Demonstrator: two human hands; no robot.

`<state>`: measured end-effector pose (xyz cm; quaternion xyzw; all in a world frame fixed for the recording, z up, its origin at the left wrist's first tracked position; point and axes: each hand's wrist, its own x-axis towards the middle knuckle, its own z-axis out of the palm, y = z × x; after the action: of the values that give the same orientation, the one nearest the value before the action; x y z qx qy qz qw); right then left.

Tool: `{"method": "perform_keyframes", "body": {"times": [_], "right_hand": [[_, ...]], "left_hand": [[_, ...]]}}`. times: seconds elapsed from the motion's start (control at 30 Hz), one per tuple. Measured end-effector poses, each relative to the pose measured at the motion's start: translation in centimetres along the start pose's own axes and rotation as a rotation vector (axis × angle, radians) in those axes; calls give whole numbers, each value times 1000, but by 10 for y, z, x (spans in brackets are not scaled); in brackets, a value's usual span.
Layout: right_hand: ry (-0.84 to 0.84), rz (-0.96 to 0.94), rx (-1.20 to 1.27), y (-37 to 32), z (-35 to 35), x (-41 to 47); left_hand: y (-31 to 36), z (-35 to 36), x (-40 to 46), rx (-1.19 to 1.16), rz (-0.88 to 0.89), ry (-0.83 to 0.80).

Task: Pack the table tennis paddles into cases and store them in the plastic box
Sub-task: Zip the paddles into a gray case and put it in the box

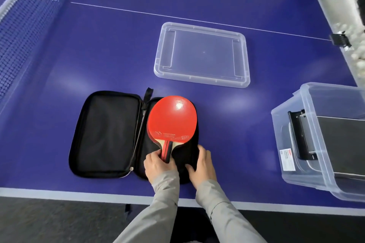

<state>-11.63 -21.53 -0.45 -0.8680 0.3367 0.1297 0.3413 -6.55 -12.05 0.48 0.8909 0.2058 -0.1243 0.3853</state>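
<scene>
On the near part of the blue surface (237, 25) a black zippered case (106, 134) lies spread open, and a red-faced paddle (172, 117) rests on its right half with the handle pointing toward the near edge. The left hand (159, 165) has its fingers curled round that handle, while the right hand (202, 165) presses on the case's right half just beside it, fingers bent over the fabric. Farther away lies a clear lid (201, 54), and at the right stands the clear plastic box (324, 138), which holds dark flat cases.
</scene>
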Motion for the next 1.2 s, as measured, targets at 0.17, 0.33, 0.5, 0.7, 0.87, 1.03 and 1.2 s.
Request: {"method": "perform_keyframes", "body": {"times": [0.17,0.33,0.5,0.7,0.87,1.03,1.2], "right_hand": [[0,7,-8,-1,0,0],[-2,11,-9,-1,0,1],[4,12,-24,-2,0,0],[-2,-31,-27,3,-1,-3],[0,-32,-39,5,0,-3],[8,-28,-46,4,0,-4],[9,-9,-48,3,1,-5]], "left_hand": [[-2,4,-2,20,-24,11],[-4,6,-2,9,-47,15],[-7,5,2,-3,-72,-46],[-20,-20,12,-77,22,-183],[-54,-93,65,72,132,139],[-92,-152,120,151,-171,215],[-104,-163,129,115,-118,88]]}}
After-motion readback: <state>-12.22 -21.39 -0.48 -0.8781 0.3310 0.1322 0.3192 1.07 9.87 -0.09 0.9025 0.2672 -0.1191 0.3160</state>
